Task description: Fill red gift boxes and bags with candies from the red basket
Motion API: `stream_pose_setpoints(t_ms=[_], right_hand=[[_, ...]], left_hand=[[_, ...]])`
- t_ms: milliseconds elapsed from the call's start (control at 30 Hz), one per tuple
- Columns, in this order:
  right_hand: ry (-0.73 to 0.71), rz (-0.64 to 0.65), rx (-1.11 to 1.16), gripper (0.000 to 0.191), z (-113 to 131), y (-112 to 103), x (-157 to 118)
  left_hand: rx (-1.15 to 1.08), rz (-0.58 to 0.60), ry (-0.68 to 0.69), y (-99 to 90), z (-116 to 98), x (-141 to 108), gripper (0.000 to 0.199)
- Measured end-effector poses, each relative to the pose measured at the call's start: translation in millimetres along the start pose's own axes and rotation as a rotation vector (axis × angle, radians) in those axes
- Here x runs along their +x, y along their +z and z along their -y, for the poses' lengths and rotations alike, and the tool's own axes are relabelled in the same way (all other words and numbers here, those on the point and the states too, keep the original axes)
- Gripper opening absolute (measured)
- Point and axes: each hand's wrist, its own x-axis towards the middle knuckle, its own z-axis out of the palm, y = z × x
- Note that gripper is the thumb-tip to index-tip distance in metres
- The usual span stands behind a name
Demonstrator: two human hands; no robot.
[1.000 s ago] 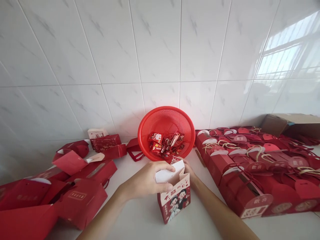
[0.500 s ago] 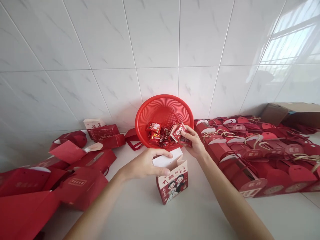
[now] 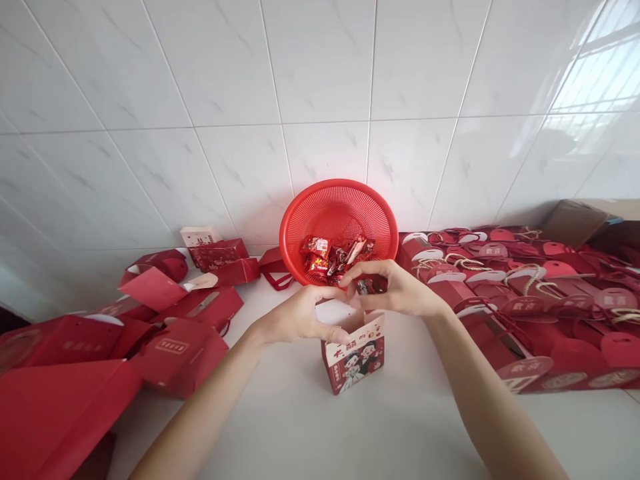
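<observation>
Right hand [image 3: 387, 290] moved from basket [image 3: 345, 200] to over printed box [image 3: 354, 367], lower centre, fingers curled round a wrapped packet [image 3: 373, 285], left hand [image 3: 293, 317] half-open, holding box rim; packet could snag if rim buckles inward.

Mid-frame, the left grip [image 3: 305, 313] and right grip [image 3: 397, 288] hide part of the printed box [image 3: 356, 363], and the right partly covers a dark packet [image 3: 373, 286]; a red box [image 3: 65, 413] at lower left and a cardboard box [image 3: 575, 222] at right are cut off
</observation>
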Motion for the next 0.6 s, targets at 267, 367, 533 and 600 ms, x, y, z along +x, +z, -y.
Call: stream_pose_setpoints(t_ms=[267, 367, 533, 600], right_hand=[[-0.064, -0.065, 0.043, 0.035, -0.7, 8.1, 1.3], [-0.067, 0.027, 0.013, 0.041, 0.0, 11.0, 0.6], [-0.063, -0.156, -0.013, 0.034, -0.1, 11.0, 1.3], [-0.069, -0.251, 0.109, 0.030, -1.6, 10.5, 3.1]], left_hand=[[-0.008, 0.024, 0.046, -1.6, 0.3, 1.9, 0.054], [-0.055, 0.025, 0.078, -1.7, 3.3, 3.1, 0.059], [0.004, 0.002, 0.036, -0.1, 3.2, 3.7, 0.038], [0.027, -0.002, -0.008, 0.8, 1.6, 3.5, 0.034]])
